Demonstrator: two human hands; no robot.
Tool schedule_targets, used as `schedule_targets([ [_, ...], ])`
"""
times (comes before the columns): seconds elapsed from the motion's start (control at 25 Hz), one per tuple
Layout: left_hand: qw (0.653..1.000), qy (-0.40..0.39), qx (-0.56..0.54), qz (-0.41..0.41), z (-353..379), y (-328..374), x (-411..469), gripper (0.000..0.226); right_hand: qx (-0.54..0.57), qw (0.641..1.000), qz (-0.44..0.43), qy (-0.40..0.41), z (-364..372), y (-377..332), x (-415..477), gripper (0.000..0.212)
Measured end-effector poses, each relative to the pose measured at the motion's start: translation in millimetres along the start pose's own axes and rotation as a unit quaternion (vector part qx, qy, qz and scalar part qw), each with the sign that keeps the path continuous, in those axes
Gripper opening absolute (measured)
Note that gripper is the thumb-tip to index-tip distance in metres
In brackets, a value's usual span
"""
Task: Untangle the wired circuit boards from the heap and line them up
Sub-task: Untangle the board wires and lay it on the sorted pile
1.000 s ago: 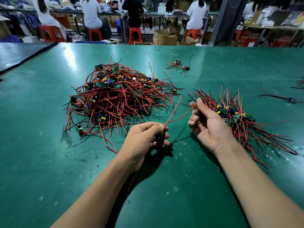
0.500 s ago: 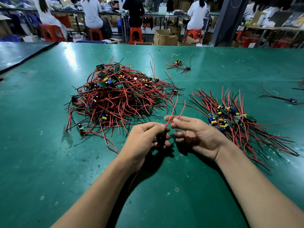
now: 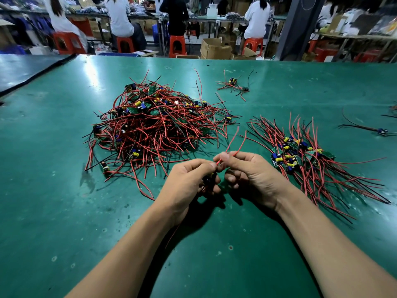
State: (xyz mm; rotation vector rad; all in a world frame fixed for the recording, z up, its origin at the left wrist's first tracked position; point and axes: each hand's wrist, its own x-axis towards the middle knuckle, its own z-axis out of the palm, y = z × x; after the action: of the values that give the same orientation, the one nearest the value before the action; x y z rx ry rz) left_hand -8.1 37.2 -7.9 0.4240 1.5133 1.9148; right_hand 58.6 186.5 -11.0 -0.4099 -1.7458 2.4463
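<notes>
Left grip (image 3: pixel 191 181) clamped on board (image 3: pixel 207 180) | right grip (image 3: pixel 249 171) pinching red wires (image 3: pixel 229 145) | board print unreadable

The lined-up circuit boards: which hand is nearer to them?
Right. The right hand is just left of the lined-up circuit boards; the left hand lies beyond it, farther left.

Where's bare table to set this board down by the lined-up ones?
Bare: green table left of the heap, and beyond the lined-up boards, between the small far cluster and the stray board. Crowded: the gap between heap and lined-up boards, crossed by wire ends.
</notes>
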Motion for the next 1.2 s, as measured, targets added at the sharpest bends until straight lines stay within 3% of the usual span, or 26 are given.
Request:
schedule_targets([
  [0.16, 0.999, 0.025, 0.007, 0.029, 0, -4, 1, 0.011, -0.082, 0.996, 0.006, 0.032, 7, 2, -4, 0.025],
  [0.44, 0.989, 0.058, 0.108, 0.081, 4, -9, 1, 0.011, -0.166, 0.979, -0.036, 0.113, 16, 4, -3, 0.015],
  [0.68, 0.994, 0.051, 0.081, 0.058, 5, -7, 2, 0.010, -0.025, 0.992, -0.033, 0.116, 24, 6, 0, 0.017],
  [1.2, 0.998, 0.003, 0.052, 0.020, 3, -4, 1, 0.010, 0.140, 0.980, -0.024, 0.136, 9, -5, 10, 0.024],
])
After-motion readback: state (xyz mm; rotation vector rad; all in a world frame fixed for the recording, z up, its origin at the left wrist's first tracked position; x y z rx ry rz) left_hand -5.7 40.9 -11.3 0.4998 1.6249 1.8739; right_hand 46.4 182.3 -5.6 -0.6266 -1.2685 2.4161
